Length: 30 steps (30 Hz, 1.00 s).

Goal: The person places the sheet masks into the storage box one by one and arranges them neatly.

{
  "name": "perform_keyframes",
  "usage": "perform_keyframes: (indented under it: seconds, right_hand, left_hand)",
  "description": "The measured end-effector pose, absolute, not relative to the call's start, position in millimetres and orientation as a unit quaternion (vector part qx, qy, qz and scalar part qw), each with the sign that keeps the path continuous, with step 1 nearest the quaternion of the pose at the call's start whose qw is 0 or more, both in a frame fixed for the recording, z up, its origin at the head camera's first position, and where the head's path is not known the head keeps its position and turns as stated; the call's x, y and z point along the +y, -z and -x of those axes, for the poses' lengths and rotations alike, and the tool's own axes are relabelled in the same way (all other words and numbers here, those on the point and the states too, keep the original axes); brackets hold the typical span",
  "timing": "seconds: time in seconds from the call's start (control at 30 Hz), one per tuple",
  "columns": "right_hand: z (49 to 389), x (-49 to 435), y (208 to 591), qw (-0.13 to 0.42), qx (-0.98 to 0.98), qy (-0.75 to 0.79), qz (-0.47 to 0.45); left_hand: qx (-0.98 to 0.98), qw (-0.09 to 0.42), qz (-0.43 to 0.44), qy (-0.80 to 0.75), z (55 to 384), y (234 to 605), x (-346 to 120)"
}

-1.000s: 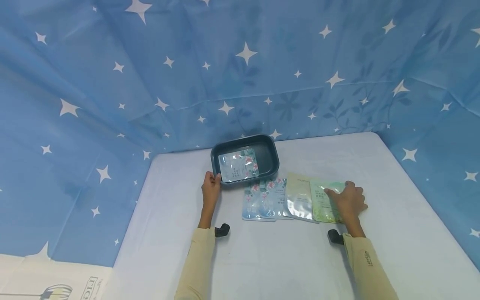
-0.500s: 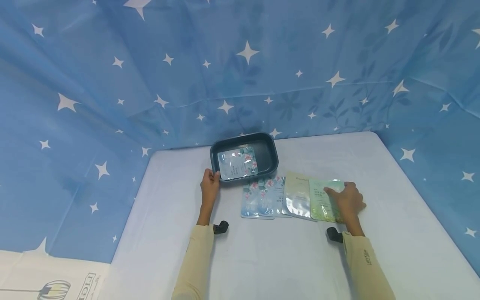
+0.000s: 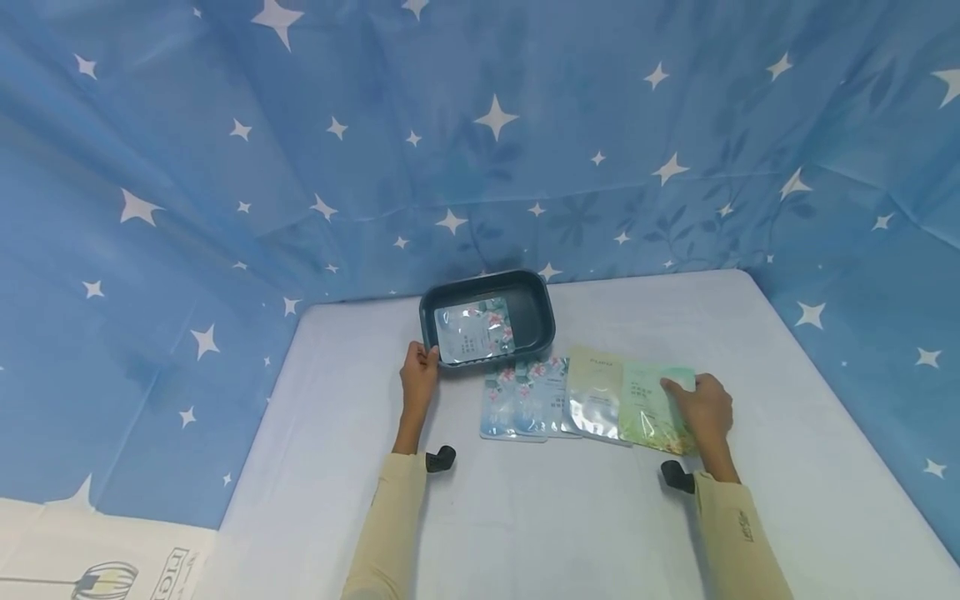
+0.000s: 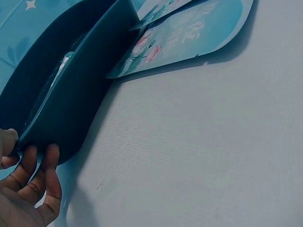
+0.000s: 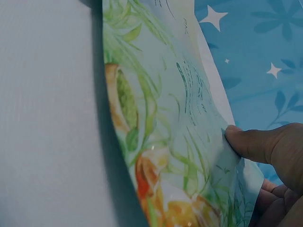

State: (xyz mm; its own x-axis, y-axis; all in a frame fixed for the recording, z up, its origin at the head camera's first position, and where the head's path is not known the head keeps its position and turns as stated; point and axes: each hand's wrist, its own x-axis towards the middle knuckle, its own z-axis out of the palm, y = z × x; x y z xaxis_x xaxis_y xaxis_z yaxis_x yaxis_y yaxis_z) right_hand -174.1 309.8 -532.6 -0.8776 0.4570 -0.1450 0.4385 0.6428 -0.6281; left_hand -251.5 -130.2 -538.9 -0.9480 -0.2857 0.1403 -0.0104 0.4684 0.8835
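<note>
My left hand pinches the near left corner of a dark teal plastic tray, thumb inside the rim and fingers outside in the left wrist view. Inside that tray lies a blue floral sheet mask packet. With thumb on top and fingers beneath, my right hand pinches the right edge of a green sheet mask packet. The green packet's left side overlaps a beige and silver packet. Further left, blue floral packets lie overlapping just in front of the tray.
A white cloth covers the table. Blue star-printed curtain hangs behind the table and along both sides. At the lower left is a cream printed cloth. Black wrist mounts jut from both sleeves.
My right hand has shifted slightly right and tilted the green packet, its right edge now raised in the fingers. The left hand stays on the tray.
</note>
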Motion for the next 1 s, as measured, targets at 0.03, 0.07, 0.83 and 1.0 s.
perform_keyframes:
  seconds: [0.03, 0.07, 0.83, 1.0]
  right_hand:
    - [174, 310, 533, 0.017, -0.906, -0.342, 0.248]
    - [173, 310, 534, 0.019, -0.907, -0.342, 0.247]
    - [177, 318, 518, -0.103, -0.873, -0.414, 0.237]
    - [176, 318, 516, -0.101, -0.872, -0.406, 0.253]
  left_hand:
    - [-0.847, 0.136, -0.088, 0.507, 251, 539, -131]
    - [-0.847, 0.137, -0.088, 0.506, 251, 540, -132]
    - [-0.847, 0.135, -0.086, 0.508, 251, 543, -131]
    - [-0.850, 0.132, -0.082, 0.503, 252, 544, -132]
